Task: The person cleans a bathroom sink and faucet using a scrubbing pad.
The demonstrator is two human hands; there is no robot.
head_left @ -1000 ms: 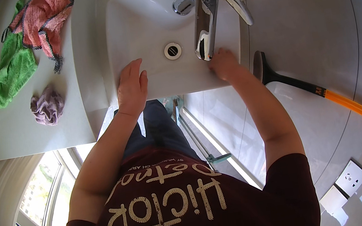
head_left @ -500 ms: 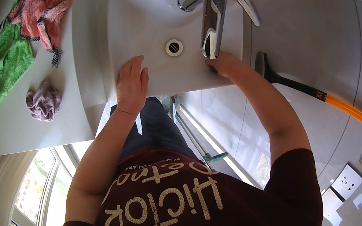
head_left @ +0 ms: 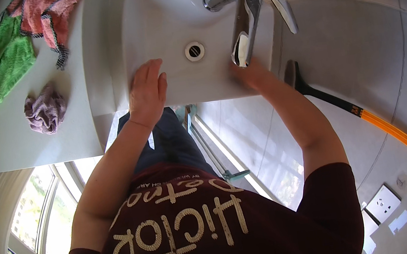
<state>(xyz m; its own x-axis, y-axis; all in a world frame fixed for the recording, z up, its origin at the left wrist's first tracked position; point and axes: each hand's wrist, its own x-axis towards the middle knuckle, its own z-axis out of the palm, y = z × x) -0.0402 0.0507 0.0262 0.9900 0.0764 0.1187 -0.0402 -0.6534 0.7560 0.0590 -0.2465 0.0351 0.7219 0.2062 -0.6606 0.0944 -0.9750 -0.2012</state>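
Observation:
My left hand rests on the near left part of the white sink, its fingers stretched out and holding nothing. On the sink's right side, my right hand is curled with its fingertips pointing down against the basin. Motion blurs it, and the chrome faucet above covers part of it. Whatever its fingers close on is too hidden to name. A round drain with a dark centre lies between my hands in the basin.
A crumpled mauve cloth, a green cloth and a pink cloth lie on the counter to the left. Right of the sink a long black-and-orange-handled brush-like tool stands out near the tiled wall. A socket plate is lower right.
My right hand has shifted slightly up and is now blurred, under the faucet's spout. The left hand keeps its place on the sink. The whole view has tilted a little.

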